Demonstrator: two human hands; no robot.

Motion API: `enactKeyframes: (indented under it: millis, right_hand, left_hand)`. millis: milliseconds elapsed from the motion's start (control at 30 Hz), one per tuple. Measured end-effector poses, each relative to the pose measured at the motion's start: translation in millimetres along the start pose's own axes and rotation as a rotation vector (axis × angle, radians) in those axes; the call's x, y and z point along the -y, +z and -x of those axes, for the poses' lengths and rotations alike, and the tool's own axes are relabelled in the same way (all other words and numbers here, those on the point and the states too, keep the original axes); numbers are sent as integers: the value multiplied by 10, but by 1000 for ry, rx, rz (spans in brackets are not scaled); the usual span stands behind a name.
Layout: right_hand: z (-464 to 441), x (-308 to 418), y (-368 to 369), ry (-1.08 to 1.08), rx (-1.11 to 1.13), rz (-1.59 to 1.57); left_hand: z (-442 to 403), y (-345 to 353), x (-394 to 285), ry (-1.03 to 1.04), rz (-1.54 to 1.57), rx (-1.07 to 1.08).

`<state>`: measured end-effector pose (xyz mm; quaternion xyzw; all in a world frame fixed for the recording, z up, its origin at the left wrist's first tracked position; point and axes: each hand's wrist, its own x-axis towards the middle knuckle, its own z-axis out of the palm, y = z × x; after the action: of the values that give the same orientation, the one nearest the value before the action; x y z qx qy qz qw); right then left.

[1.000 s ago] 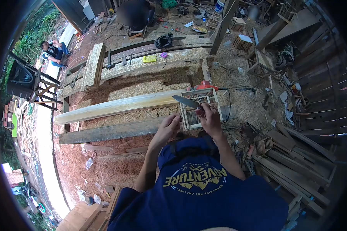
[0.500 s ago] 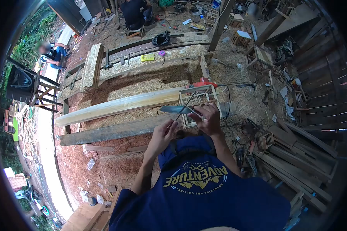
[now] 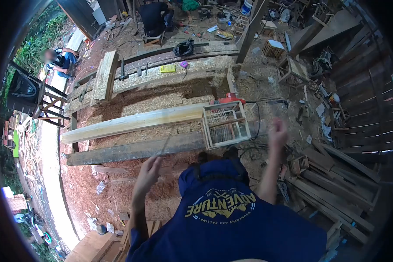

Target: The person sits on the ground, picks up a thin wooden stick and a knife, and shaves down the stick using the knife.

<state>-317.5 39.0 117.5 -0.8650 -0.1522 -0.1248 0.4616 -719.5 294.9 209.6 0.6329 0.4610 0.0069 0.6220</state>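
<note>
My left hand (image 3: 147, 171) is out in front of my left side, its fingers closed on a thin wooden stick (image 3: 166, 144) that points up and away, blurred by motion. Out to the right is my right hand (image 3: 278, 132), raised and smeared by movement. Its fingers look curled, but what is in them cannot be made out; no knife blade shows. Between the hands, a small wooden frame (image 3: 226, 143) with thin slats rests across the planks. A red power tool (image 3: 231, 98) lies just behind it.
A long pale beam (image 3: 139, 123) and a dark plank (image 3: 135, 151) run leftward. Farther back are a stack of boards (image 3: 105, 76), a hammer (image 3: 122, 70) and a black bag (image 3: 183, 48). Two people sit in the background. Loose lumber (image 3: 336, 196) lies at right.
My hands have parted: the left moved down and left with the stick, the right swung outward to the right. The knife seen in my right hand earlier is no longer visible.
</note>
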Motion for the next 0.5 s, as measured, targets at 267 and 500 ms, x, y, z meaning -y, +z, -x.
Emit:
enactKeyframes:
  millis: [267,500]
  right_hand:
    - [187,884,311,-245,208,-47]
    - [565,975,519,-260,443,-161]
  left_hand:
    - [-590,670,-287,67,669,252]
    - [-773,1010,-509,84,760,340]
